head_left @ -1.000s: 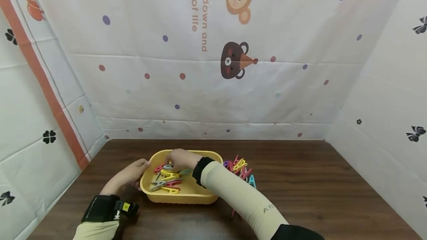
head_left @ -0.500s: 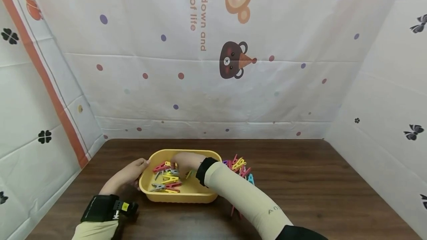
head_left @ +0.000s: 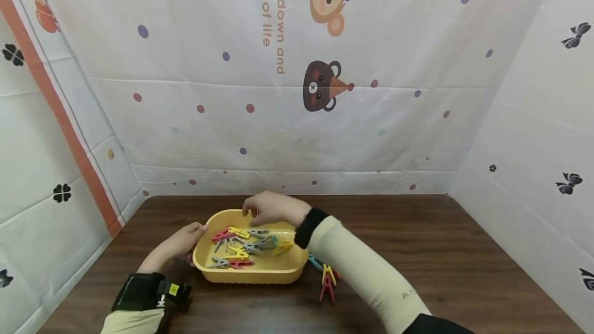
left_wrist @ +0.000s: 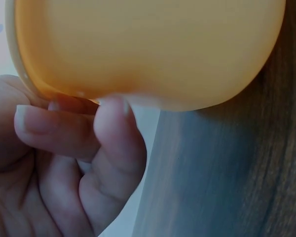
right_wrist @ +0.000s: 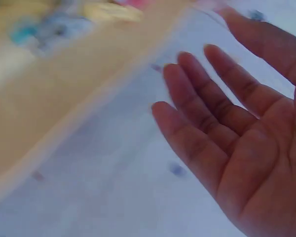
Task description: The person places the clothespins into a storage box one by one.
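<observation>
A yellow plastic basin (head_left: 252, 276) stands on the table, holding several clothespins (head_left: 237, 253) in red, yellow, grey and blue. My left hand (head_left: 183, 241) grips its left end at the rim; in the left wrist view the fingers (left_wrist: 116, 133) bend against the outer wall. Over the basin's back edge hovers my right hand (head_left: 275, 207). The right wrist view shows that palm (right_wrist: 266, 163) bare, with loosely extended fingers and nothing held. My right forearm hides part of the table beside the basin.
More clothespins (head_left: 327, 288) lie on the brown wooden table (head_left: 441, 262) right of the basin, partly behind my right sleeve (head_left: 362, 267). A printed white cloth (head_left: 209, 133) rises behind the table and along both sides.
My right hand has risen out of the basin and moved back and to the right, uncovering clothespins inside. The left hand keeps its hold on the rim.
</observation>
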`<state>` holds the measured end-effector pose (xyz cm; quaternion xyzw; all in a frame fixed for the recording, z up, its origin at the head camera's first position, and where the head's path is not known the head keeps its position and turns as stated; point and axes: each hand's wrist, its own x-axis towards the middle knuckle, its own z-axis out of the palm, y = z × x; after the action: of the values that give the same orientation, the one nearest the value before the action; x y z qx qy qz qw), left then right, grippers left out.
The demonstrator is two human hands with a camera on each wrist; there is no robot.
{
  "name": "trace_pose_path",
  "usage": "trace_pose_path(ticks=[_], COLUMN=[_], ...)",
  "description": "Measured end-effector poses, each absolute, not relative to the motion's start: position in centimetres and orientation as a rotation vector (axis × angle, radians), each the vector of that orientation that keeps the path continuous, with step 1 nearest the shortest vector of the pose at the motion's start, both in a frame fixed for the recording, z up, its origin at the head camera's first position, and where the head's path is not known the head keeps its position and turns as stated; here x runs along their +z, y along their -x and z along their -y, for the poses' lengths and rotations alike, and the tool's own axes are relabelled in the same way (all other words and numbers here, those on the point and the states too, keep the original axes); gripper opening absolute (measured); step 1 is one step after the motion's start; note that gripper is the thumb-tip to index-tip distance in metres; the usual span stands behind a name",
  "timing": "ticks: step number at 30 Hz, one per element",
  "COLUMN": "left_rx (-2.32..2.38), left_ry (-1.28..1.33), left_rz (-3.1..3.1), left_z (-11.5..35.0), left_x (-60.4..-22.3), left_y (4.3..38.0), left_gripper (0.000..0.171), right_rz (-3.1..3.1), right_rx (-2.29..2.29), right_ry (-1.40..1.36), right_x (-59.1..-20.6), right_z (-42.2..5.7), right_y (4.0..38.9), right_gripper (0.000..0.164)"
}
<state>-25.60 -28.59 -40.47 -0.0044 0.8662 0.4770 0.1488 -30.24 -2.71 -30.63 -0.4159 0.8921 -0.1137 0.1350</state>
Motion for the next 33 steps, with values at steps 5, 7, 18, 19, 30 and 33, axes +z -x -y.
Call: trace_pose_path(ticks=[5,7,18,19,30,33], left_rx=[1.386,1.379,1.368,1.367,1.355,1.356], left_ry=[-0.007,-0.003,0.009,0.002,0.03,0.048], left_rz=[-2.485,-2.496,-2.501,-2.499,-2.504,-2.495], left_z=[28.7,28.7,28.6,28.6,28.7,28.6], left_x=[-40.3,-40.2,-40.6,-40.6,-40.1,-40.0], left_y=[25.4,25.4,25.4,25.4,25.3,25.2], left_gripper=[0.038,0.039,0.038,0.038,0.041,0.039], right_rz=[-2.643,-2.674,-2.81,-2.809,-2.759,-2.765], right_rx=[-0.512,-0.521,-0.539,-0.542,-0.533,-0.509], right_ry=[1.282,1.273,1.059,1.048,0.921,0.899], right_x=[-27.0,-26.7,-31.2,-31.8,-36.1,-36.9], right_z=[-1.9,-4.0,-13.2,-13.8,-17.8,-17.9], right_y=[28.4,27.6,25.0,25.0,25.3,25.7], right_gripper=[0.024,0.023,0.02,0.019,0.022,0.02])
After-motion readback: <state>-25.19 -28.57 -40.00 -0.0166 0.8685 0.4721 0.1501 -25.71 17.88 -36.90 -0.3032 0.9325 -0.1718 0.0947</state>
